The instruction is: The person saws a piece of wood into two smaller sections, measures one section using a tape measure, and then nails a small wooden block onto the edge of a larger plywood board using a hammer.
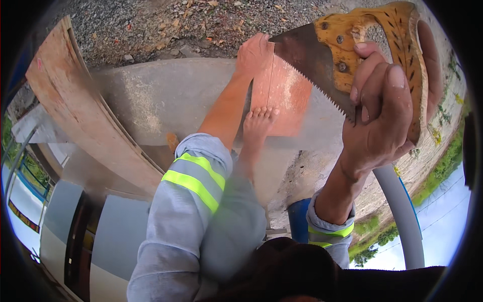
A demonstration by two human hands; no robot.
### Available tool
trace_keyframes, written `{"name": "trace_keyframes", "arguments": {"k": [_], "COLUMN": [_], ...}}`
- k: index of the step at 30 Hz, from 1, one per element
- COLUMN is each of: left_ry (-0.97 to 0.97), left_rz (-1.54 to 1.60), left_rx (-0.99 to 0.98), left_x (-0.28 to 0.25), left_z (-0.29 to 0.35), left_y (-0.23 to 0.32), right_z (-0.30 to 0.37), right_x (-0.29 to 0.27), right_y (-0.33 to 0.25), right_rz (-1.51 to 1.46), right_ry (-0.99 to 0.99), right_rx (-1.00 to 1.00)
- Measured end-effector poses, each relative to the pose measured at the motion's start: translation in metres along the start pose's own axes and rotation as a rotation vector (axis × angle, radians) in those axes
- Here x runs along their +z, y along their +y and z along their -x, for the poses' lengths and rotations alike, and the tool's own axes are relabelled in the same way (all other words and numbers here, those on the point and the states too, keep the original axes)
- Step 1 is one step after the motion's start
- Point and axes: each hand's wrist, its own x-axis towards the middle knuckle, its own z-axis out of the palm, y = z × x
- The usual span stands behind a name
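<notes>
My right hand [385, 100] grips the carved wooden handle of a handsaw [347, 50], its fingers wrapped through the handle's opening. The dark blade points left, toothed edge down, and its tip reaches close to my left hand. That hand [254, 53] presses on the far end of a reddish wooden board [287, 100]; its fingertips bend over the far edge and are partly hidden. My bare foot [259, 123] rests on the near part of the same board. A thin dark line runs lengthwise along the board. Whether the teeth touch the wood I cannot tell.
Under the board is a grey concrete slab [176, 95] with sawdust on it. A large plywood sheet [75, 95] leans at the left. Gravel [166, 25] lies beyond the slab. A blue container [299, 219] and a grey post [402, 216] stand at the lower right.
</notes>
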Motion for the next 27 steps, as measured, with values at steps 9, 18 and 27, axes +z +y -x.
{"name": "trace_keyframes", "arguments": {"k": [9, 18, 27], "left_ry": [0.07, 0.026, 0.008], "left_rz": [0.079, 0.009, 0.022], "left_rx": [-0.012, -0.079, -0.082], "left_x": [0.006, -0.008, 0.005], "left_z": [-0.004, -0.001, -0.007], "left_y": [0.003, 0.006, 0.009], "right_z": [0.071, -0.022, 0.034], "right_x": [-0.013, -0.009, -0.026], "right_y": [0.002, 0.008, 0.013], "right_rz": [-0.033, 0.032, -0.064], "right_ry": [0.165, 0.025, 0.127], "right_rx": [-0.133, -0.063, -0.168]}}
